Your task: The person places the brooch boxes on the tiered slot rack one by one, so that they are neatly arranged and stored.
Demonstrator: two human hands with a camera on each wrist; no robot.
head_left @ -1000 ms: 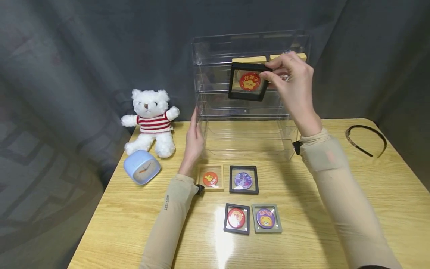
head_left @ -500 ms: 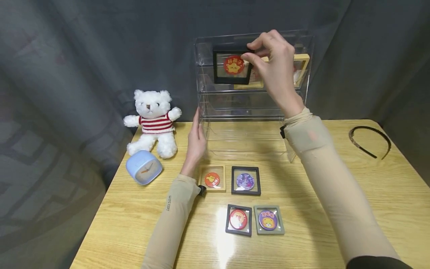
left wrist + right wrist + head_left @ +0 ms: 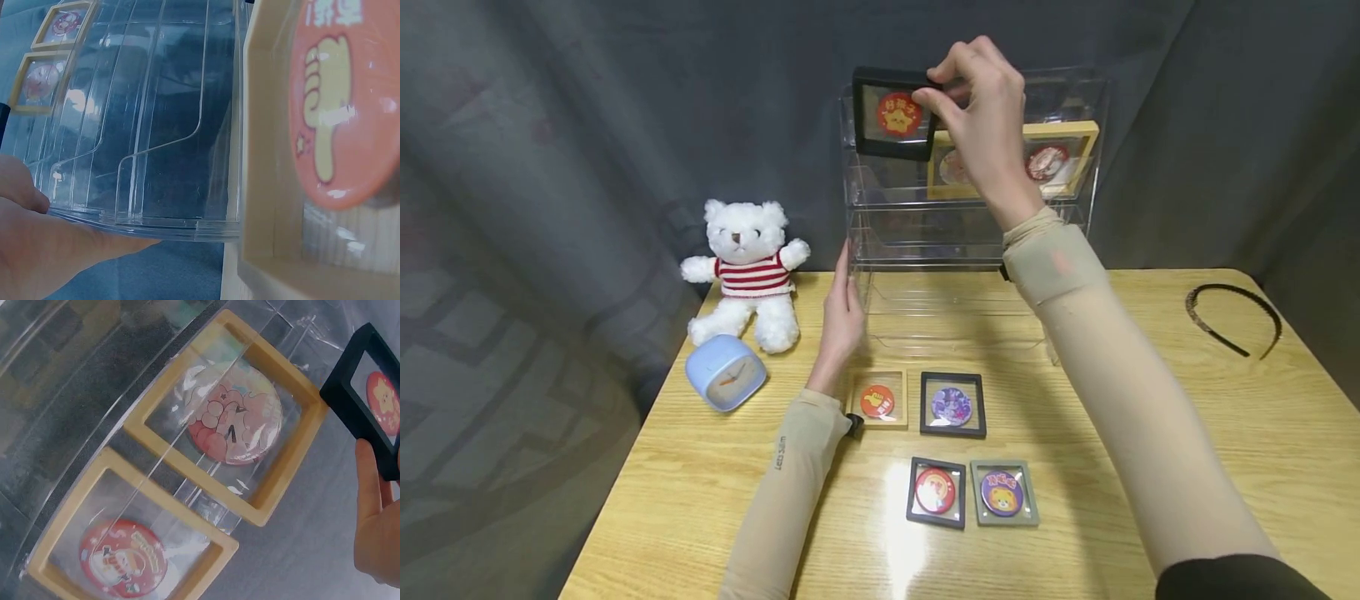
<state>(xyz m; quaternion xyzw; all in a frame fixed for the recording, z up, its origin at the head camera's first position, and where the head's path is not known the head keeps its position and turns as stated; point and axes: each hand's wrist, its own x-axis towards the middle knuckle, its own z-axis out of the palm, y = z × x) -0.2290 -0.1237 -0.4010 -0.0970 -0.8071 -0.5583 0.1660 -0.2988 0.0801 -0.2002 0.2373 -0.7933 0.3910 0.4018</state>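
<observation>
1. Seven square frames show in all, each with one round badge: one in my right grip (image 3: 988, 125), two in the rack (image 3: 925, 225), four on the desk (image 3: 1262, 458).
2. One held black frame (image 3: 891, 148) is clamped between my right thumb and fingers at the upper middle of the head view. Its single red badge (image 3: 898, 113) shows a yellow star. It overlaps the rack's upper left end; I cannot tell whether the two touch.
3. One clear, tiered rack stands at the upper middle. My left grip (image 3: 841, 321) lies along its left side, fingers straight, thumb set apart from them.
4. Two yellow frames stand side by side on an upper tier: the left one (image 3: 958, 192) partly behind my right hand, the right one (image 3: 1060, 129) near the rack's right end.
5. Four frames lie at the lower middle in two rows of two: one tan frame (image 3: 854, 400) beside one black frame with a purple badge (image 3: 952, 431); below them, one black frame with a red badge (image 3: 936, 518) beside one grey-green frame (image 3: 1007, 520).
6. One white bear (image 3: 750, 271) and one blue clock (image 3: 726, 372) sit at left; one dark headband (image 3: 1225, 287) lies at right.
</observation>
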